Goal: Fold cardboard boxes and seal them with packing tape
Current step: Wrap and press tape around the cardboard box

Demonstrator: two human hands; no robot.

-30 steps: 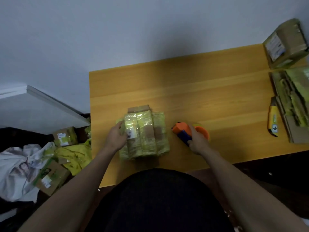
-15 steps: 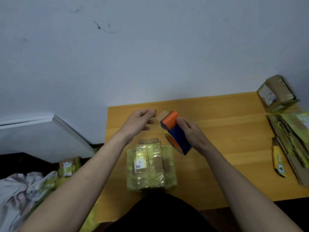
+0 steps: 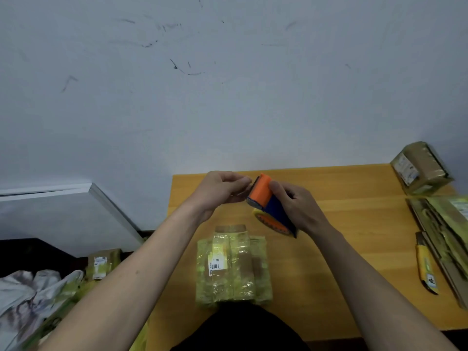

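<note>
A small cardboard box wrapped in yellow-green tape lies on the wooden table near its front edge. Above it, my right hand grips an orange and blue tape dispenser, held in the air with its orange head pointing up and left. My left hand is at the dispenser's head, fingertips pinched together at the tape end; the tape itself is too small to make out.
A taped box stands at the table's far right corner. Flattened cardboard pieces and a yellow utility knife lie along the right edge. Boxes, yellow scraps and cloth lie on the floor to the left.
My right hand lifted the dispenser off the table. My left hand left the box and came up to the dispenser's head. The view tilted upward.
</note>
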